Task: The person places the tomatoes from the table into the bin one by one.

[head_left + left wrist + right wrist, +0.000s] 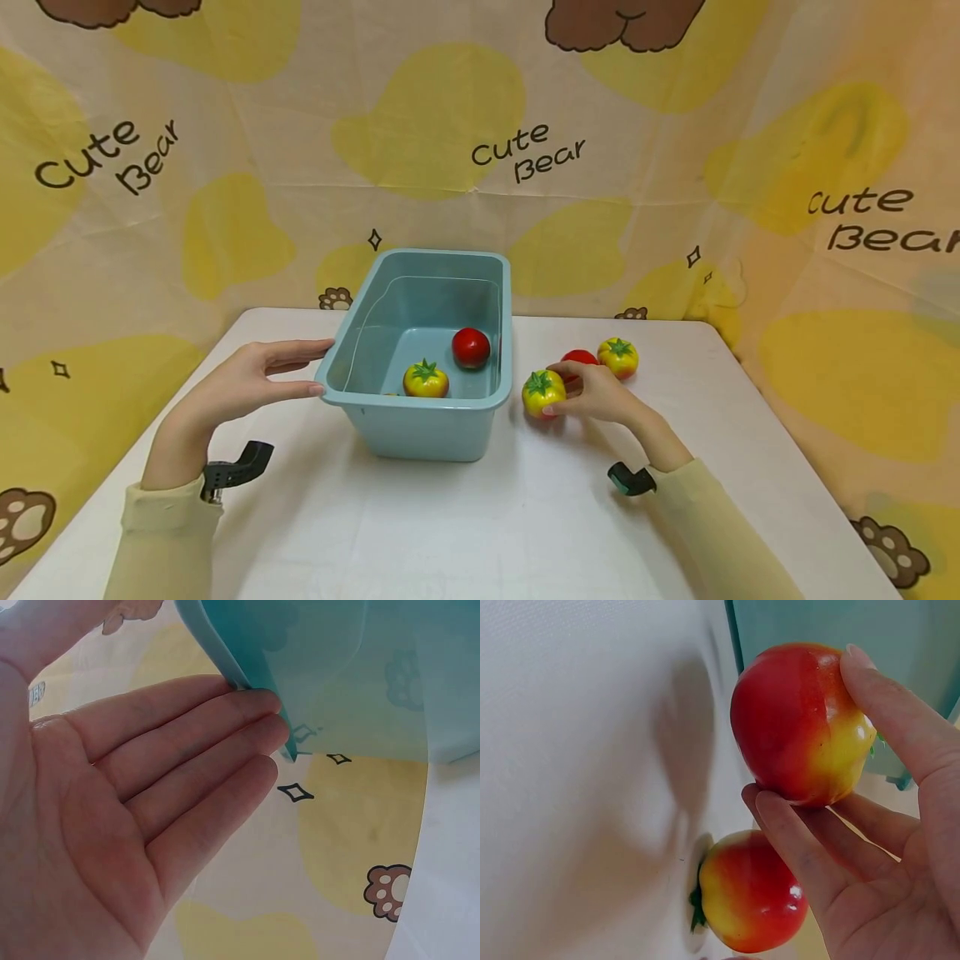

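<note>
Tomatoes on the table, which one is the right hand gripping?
The yellow-topped tomato closest to the blue tub; the right hand pinches it, the others lie untouched.

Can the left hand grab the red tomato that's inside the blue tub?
Probably yes. The left hand rests open against the tub's rim, the tub has no lid, and the red tomato lies uncovered at the far end, beside a yellow one.

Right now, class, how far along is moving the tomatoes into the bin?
Done: two tomatoes lie in the bin, one yellow, one red. In hand: the right hand grips a third tomato on the table beside the bin, while the left hand rests straight fingers on the bin's rim. Left: two more tomatoes, one red and one yellow, lie on the table behind the right hand.
</note>
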A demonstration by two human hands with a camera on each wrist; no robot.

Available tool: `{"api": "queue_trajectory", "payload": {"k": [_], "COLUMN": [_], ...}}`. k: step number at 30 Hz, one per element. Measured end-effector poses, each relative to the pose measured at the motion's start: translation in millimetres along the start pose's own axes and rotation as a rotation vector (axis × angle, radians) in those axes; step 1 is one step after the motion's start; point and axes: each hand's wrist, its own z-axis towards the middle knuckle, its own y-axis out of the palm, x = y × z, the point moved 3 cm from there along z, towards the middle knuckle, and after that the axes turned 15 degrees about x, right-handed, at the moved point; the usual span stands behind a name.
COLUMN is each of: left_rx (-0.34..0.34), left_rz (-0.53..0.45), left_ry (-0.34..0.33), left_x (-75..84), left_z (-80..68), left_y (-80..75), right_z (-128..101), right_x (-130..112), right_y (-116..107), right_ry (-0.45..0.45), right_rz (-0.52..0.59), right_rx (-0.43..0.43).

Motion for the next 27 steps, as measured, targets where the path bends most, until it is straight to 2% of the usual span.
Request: {"api": "queue_trajectory", "payload": {"k": [7, 18, 27], "left_rx": [-0.003, -0.002, -0.002], "left_rz": [0.007, 0.002, 0.018], "left_ry": [-0.011, 0.002, -0.004], "left_x": [-0.3, -0.6, -1.1], "left_z": [0.1, 0.0, 0.8], "left_y": [-0.5, 0.1, 0.0], "right_z": [0.6, 5.2, 7.5], "right_x": [-1.9, -7.9, -16.6], "right_y": [-9.2, -23.6, -36.6], "right_ry": [-0.037, -0.082, -0.069], "right_rz": [-0.044, -0.055, -0.054], "right_rx": [0.021, 0.03, 0.037]}}
